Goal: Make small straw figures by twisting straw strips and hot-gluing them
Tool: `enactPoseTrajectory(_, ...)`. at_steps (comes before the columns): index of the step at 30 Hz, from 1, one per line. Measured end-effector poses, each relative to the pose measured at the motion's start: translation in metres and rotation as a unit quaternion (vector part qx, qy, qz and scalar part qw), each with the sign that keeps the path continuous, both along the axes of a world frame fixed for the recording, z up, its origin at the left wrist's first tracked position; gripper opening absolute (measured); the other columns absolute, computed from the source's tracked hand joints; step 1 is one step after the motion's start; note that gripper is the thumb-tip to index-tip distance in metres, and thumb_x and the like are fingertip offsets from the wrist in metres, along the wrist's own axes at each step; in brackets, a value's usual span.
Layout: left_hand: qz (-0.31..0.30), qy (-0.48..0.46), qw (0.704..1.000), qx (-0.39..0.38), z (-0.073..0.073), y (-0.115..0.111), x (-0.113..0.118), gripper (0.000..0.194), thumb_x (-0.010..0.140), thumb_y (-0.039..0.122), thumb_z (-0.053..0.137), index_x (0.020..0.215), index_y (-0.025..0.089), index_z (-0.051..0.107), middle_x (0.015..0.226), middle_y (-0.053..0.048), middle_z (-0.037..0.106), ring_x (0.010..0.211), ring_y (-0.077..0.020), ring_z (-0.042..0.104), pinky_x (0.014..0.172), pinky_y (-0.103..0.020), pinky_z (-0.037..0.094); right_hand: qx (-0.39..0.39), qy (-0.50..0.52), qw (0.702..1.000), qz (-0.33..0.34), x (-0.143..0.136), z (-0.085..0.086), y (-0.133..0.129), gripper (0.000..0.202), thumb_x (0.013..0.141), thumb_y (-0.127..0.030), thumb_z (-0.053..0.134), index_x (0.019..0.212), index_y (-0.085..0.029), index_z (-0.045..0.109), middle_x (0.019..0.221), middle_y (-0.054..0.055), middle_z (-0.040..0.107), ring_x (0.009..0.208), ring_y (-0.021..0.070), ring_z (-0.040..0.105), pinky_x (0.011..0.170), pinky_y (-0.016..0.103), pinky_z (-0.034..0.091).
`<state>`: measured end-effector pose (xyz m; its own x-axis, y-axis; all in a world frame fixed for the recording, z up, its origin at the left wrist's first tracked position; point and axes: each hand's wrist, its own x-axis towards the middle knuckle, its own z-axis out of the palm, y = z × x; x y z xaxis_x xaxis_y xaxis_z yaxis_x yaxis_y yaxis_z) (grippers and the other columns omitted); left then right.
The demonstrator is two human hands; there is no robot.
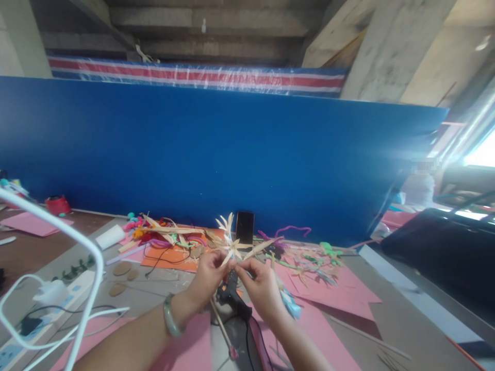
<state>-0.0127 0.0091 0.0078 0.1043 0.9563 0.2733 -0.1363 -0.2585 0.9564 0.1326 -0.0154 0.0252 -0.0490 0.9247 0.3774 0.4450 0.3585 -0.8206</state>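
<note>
My left hand (211,269) is closed around the base of a pale, straw-coloured flower (234,248) with pointed petals. Close beside it, my right hand (256,275) pinches near the same base, and a long pale leaf (263,248) rises from its fingertips. Both hands' fingertips nearly meet. Beneath them a black glue gun (234,296) lies on the table, partly covered by the hands. A thin stick (222,324) with a pink end slants down below my left hand. Behind the flower stands a dark phone (245,228).
Orange paper (170,257) with dried leaves and coloured wires lies back left. Pink sheets (340,288) carry scraps at right. A white power strip (46,322) and a white curved tube (77,237) occupy the left. A blue panel (216,154) borders the table's back.
</note>
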Motion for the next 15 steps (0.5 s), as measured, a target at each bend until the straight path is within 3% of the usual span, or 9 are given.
enactPoseTrajectory(4,0.029,-0.001,1.0,-0.011,-0.004,0.0,0.004,0.03,0.072,0.042,0.074,0.067,0.014,0.063,0.057,0.004,0.05,0.05,-0.0092,0.045,0.047,-0.02,0.036,0.049,-0.06,0.997,-0.016,-0.001,-0.003,-0.004,0.022,0.087,-0.028,0.056,0.071,-0.018,0.068,0.066,0.003,0.068,0.061,0.0178,0.059,0.057,0.025,0.04)
enactPoseTrajectory(8,0.032,-0.008,0.999,-0.031,-0.007,0.0,0.005,0.028,0.071,0.038,0.075,0.069,0.014,0.062,0.057,0.004,0.051,0.049,-0.0085,0.046,0.046,-0.02,0.036,0.056,-0.042,0.998,-0.002,-0.002,0.001,-0.006,0.02,0.085,-0.023,0.055,0.071,-0.018,0.068,0.064,0.002,0.067,0.06,0.0172,0.059,0.058,0.025,0.041)
enactPoseTrajectory(11,-0.008,-0.039,0.998,-0.039,-0.004,0.0,0.004,0.029,0.071,0.039,0.077,0.068,0.014,0.061,0.056,0.004,0.052,0.049,-0.0091,0.047,0.048,-0.02,0.039,0.005,-0.005,1.0,0.015,-0.002,0.01,-0.007,0.022,0.085,-0.027,0.057,0.069,-0.018,0.068,0.061,0.001,0.066,0.059,0.0172,0.058,0.056,0.025,0.04)
enactPoseTrajectory(15,-0.1,-0.076,0.991,-0.043,-0.002,0.001,-0.001,0.028,0.074,0.039,0.076,0.081,0.013,0.066,0.058,0.004,0.051,0.048,-0.0087,0.047,0.048,-0.021,0.039,-0.065,0.084,0.99,0.094,-0.001,0.021,-0.008,0.025,0.086,-0.036,0.062,0.07,-0.018,0.069,0.067,0.003,0.069,0.067,0.0184,0.062,0.066,0.027,0.045)
